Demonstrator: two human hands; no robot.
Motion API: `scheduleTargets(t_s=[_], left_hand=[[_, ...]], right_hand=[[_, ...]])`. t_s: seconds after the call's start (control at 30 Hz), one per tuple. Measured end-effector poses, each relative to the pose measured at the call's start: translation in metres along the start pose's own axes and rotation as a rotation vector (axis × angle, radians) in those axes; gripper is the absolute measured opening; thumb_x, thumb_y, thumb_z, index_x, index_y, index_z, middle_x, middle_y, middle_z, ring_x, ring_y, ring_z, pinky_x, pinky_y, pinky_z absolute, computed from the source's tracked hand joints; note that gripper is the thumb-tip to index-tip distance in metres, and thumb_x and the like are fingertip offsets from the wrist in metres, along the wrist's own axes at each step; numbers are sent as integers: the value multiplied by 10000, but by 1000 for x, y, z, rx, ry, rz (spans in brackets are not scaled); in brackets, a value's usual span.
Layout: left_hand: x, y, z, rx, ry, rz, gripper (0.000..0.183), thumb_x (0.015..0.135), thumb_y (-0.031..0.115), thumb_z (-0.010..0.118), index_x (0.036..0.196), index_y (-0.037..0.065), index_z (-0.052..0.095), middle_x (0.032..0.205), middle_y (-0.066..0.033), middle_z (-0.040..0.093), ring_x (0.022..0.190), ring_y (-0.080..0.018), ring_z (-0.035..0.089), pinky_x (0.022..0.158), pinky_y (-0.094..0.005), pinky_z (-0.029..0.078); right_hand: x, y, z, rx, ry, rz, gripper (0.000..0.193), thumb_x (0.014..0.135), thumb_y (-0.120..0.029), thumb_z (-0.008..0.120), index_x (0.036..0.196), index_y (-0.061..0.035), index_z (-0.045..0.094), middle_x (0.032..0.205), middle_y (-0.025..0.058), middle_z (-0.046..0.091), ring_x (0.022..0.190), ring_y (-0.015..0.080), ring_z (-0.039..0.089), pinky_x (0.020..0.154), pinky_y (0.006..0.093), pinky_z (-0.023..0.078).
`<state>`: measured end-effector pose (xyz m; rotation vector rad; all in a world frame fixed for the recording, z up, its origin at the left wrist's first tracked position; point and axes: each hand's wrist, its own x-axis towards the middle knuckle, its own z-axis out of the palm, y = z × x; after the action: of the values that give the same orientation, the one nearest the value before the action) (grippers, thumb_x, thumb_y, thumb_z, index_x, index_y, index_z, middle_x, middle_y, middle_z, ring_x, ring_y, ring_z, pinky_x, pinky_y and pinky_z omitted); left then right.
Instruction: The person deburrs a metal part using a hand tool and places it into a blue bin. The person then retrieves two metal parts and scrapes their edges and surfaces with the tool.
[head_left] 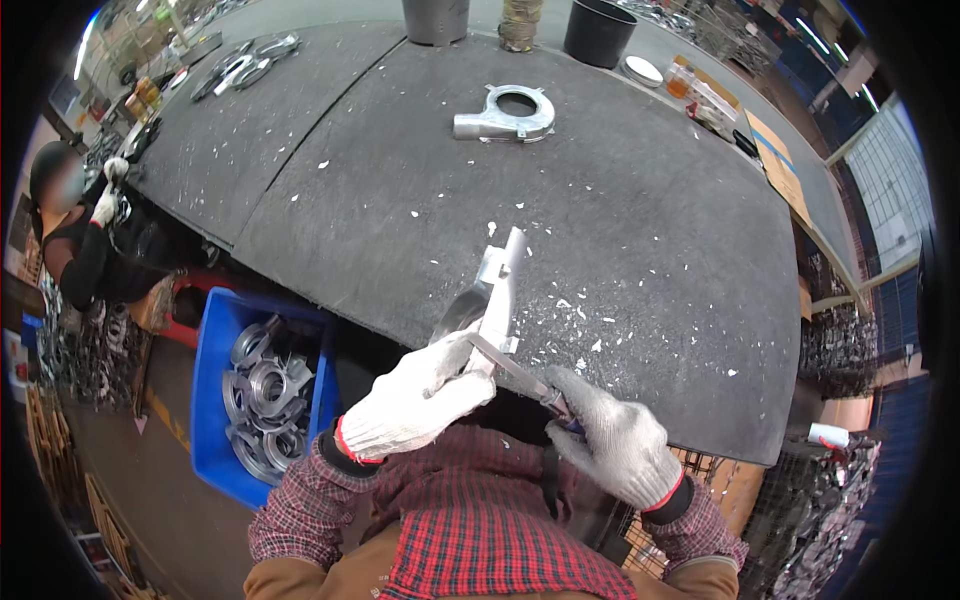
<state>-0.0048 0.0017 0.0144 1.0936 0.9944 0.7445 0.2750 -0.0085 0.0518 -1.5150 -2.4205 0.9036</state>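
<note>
My left hand [412, 402], in a white knit glove, grips a silvery cast-metal housing [500, 300] tilted on its edge over the near side of the table. The fingers close around its lower end. In my gloved right hand [622, 440] is a flat metal file [515, 375] with a dark and blue handle, mostly hidden by the fingers. The file's tip lies against the lower edge of the housing, close to my left fingers. A second housing [540, 118], snail-shaped with a round opening, lies flat farther back on the dark table [640, 190].
Pale metal flakes [565, 310] litter the tabletop. To the left below the table stands a blue bin [215, 390] of metal castings. A black bucket [600, 32] and grey bucket [436, 22] line the far edge. A co-worker [75, 230] in white gloves is at far left.
</note>
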Motion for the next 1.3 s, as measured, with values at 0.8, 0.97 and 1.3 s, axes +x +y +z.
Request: scheduleTargets(t_s=[0.8,0.97,1.3], left_hand=[[-5,8,-8,1,-75,-31,406,1050,135,686,1412,-33,609,1097,-52,672,1008,-135,621,952,-320,533],[-6,-3,-12,410,-47,232,527,1022,150,731,1495,-27,579,1260,-131,713,1158,-260,683,1049,-387,536],[-14,16,19,610,202,288,599,1032,159,730,1569,-20,536,1429,-200,667,1277,-303,677,1119,-393,511]], right_hand=[[-5,-23,-21,-481,35,-12,710,898,-215,835,1548,-150,557,875,128,748,741,330,794,632,421,663],[2,-4,-34,167,-218,-105,704,926,-286,814,1564,-168,541,1013,157,789,845,345,809,717,405,676],[-2,-12,-10,-177,-1,-90,700,957,-276,797,1588,-182,508,1173,173,777,918,351,808,747,422,680]])
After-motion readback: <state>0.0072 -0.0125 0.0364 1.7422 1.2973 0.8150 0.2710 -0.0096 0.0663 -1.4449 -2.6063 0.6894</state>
